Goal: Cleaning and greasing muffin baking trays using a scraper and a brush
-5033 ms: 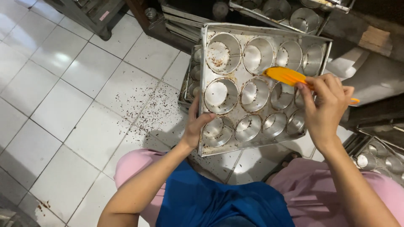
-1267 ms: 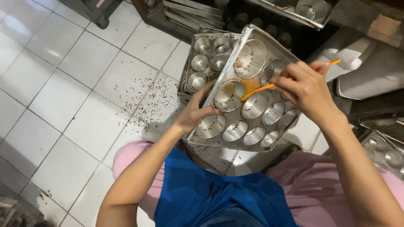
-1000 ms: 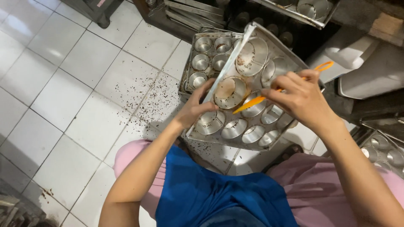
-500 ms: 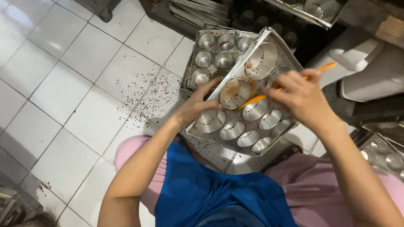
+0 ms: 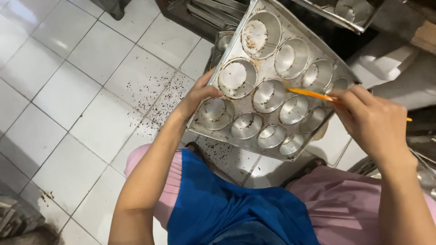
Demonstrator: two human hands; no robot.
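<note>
A metal muffin tray (image 5: 272,31) with several round cups is tilted up over my lap, brown residue in its top cups. My left hand (image 5: 197,96) grips the tray's left edge, thumb on its face. My right hand (image 5: 370,122) holds an orange scraper (image 5: 311,94) whose tip rests on the tray between the middle cups. I sit in a blue apron (image 5: 227,208) and pink trousers (image 5: 345,204).
Dark crumbs (image 5: 150,97) are scattered on the white tiled floor under the tray. A second cup tray (image 5: 221,41) lies on the floor behind the held one. More metal trays (image 5: 345,11) sit on a dark rack at the top. A white container (image 5: 386,59) stands at right.
The tray has tipped up and come closer to the camera. The scraper has slid out of the upper left cup toward the middle right cups.
</note>
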